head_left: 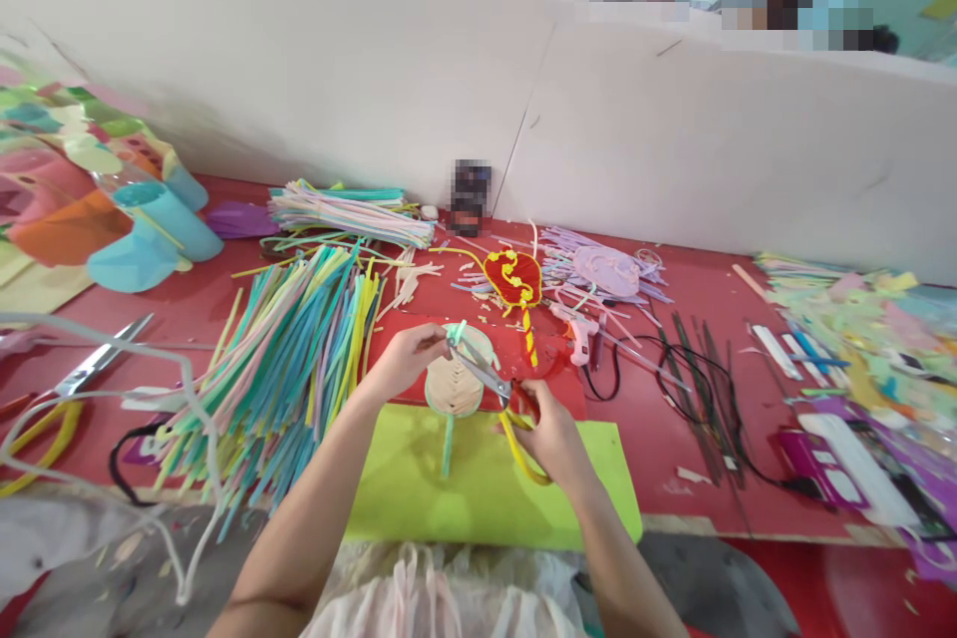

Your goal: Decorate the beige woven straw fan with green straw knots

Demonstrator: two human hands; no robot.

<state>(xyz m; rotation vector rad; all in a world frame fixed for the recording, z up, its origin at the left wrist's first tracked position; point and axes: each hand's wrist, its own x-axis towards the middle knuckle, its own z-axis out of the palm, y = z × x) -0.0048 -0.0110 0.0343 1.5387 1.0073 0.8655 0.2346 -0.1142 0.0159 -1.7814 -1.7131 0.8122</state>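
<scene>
In my right hand (pixel 539 424) is a pair of scissors (pixel 504 409) with yellow and red handles, its blades pointing up and left. The blades lie over a round cream piece (pixel 453 384) edged in mint green, with a mint stem (pixel 447 449) running down from it. My left hand (pixel 419 351) pinches the upper left of this piece, at a mint pipe cleaner end (pixel 456 331) close to the blade tips. The piece is above a lime green sheet (pixel 493 498).
Left lies a large heap of pipe cleaners (pixel 291 359), with bigger scissors (pixel 97 364) beyond it. A red-and-yellow fan shape (pixel 512 279) and a pink glue gun (pixel 580 331) lie ahead. Right are a black cable (pixel 673 369) and a purple-white power strip (pixel 829 469). A white partition (pixel 359 70) stands behind.
</scene>
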